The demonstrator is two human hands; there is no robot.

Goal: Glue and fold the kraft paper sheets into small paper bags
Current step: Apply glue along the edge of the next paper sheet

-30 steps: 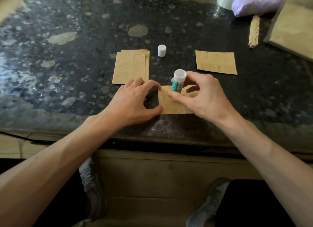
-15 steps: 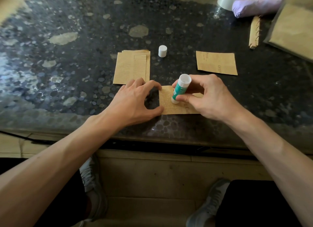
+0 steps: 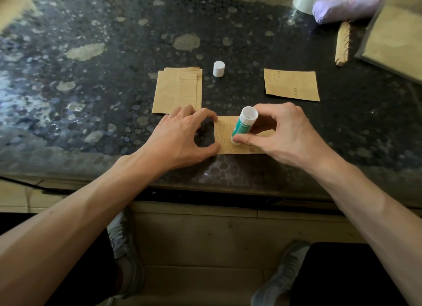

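The sheet lies flat near the front edge of the table. The left hand is arched with fingers spread, its index and thumb tips pressing the sheet's left edge. The right hand pinches the glue stick between thumb and fingers. The stick is tilted, with its tip on the sheet. The cap stands well behind, between the stack and the second sheet.
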